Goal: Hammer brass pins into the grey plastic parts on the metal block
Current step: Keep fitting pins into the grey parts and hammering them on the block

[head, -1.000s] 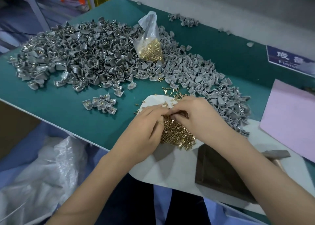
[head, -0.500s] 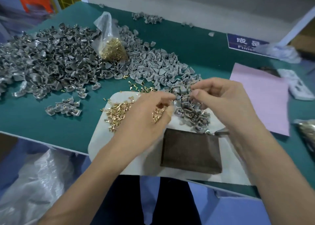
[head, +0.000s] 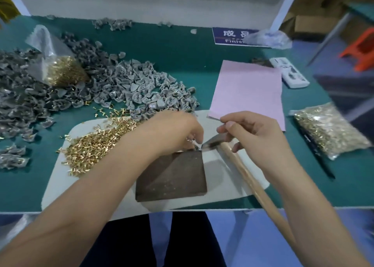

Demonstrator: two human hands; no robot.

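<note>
Bare white mat (head: 228,177) right of the metal block (head: 172,177); loose brass pins (head: 95,145) crowd its left.

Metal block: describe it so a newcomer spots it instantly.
On the green table, find the white mat at the near edge. The metal block lies on it between both forearms: a dark brown, flat slab, unlike the loose brass pins beside it.

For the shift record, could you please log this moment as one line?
left hand: holds part at far corner of metal block | right hand: grips hammer near head | hammer head at part
</note>
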